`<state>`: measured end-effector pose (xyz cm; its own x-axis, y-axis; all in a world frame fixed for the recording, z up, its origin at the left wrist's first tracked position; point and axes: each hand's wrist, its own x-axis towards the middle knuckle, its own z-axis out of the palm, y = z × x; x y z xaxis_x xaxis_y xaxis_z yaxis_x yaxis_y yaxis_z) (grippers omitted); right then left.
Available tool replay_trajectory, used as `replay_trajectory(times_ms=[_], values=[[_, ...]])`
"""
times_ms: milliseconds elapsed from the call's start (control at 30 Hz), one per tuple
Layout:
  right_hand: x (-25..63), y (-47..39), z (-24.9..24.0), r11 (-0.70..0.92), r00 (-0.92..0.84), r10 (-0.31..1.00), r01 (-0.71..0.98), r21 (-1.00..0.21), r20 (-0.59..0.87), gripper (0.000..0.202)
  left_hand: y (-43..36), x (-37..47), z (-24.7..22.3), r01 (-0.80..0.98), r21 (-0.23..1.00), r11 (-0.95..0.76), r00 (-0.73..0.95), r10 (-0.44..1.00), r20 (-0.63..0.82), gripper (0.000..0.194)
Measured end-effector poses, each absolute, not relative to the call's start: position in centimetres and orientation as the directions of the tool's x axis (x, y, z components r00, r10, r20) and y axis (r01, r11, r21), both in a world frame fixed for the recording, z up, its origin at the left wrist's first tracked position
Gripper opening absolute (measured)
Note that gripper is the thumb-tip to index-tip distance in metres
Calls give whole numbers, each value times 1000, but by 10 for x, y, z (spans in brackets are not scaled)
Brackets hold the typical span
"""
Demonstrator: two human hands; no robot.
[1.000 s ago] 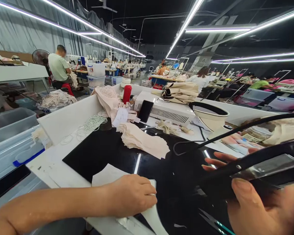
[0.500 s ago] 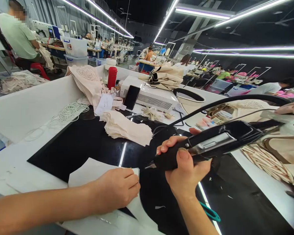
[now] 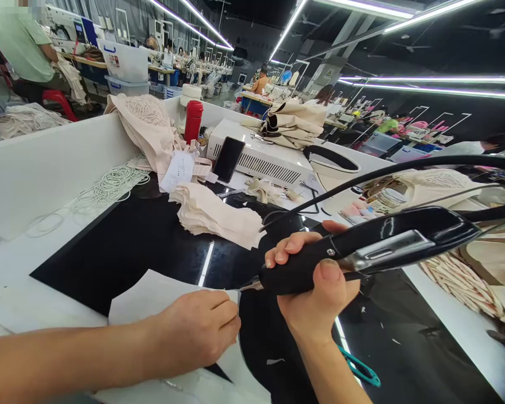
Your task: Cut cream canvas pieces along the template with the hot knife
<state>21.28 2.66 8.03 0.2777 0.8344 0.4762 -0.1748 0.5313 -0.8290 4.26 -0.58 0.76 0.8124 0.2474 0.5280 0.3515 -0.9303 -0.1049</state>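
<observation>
The right hand (image 3: 313,311) is holding the handheld tool (image 3: 366,238) above the counter (image 3: 12,294), fingers wrapping its dark handle. The left hand (image 3: 202,326) is curling its fingers over the white sheet (image 3: 145,294); any pinch is hiding from view. Probably rigid and weighty, the tool is requiring support behind its metal tip.

Left forearm (image 3: 76,356) stretches in low, left hand (image 3: 197,328) palm down, fingers (image 3: 228,314) curled; and here's the right forearm (image 3: 334,370) angling up, right hand (image 3: 313,311) wrapped in a grip!
</observation>
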Motion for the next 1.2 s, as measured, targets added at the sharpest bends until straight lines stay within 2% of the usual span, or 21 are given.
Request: replay_trajectory(times_ms=[333,567,667,800,1200], values=[[207,23,81,529,294,835,-191,-827,466,45,-5,41,3,351,-50,-935,800,272,535,24],[206,23,78,565,294,810,-161,-809,507,46,-10,39,-2,386,-40,-922,797,312,517,11],[205,23,77,575,286,808,-193,-795,514,45,-12,38,-5,405,-67,-912,782,308,541,4],[206,24,76,597,279,796,-222,-770,537,40,-12,38,-5,427,-129,-895,756,275,594,4],[206,25,73,608,273,791,-259,-750,547,39,-12,38,-6,434,-130,-892,758,282,589,7]])
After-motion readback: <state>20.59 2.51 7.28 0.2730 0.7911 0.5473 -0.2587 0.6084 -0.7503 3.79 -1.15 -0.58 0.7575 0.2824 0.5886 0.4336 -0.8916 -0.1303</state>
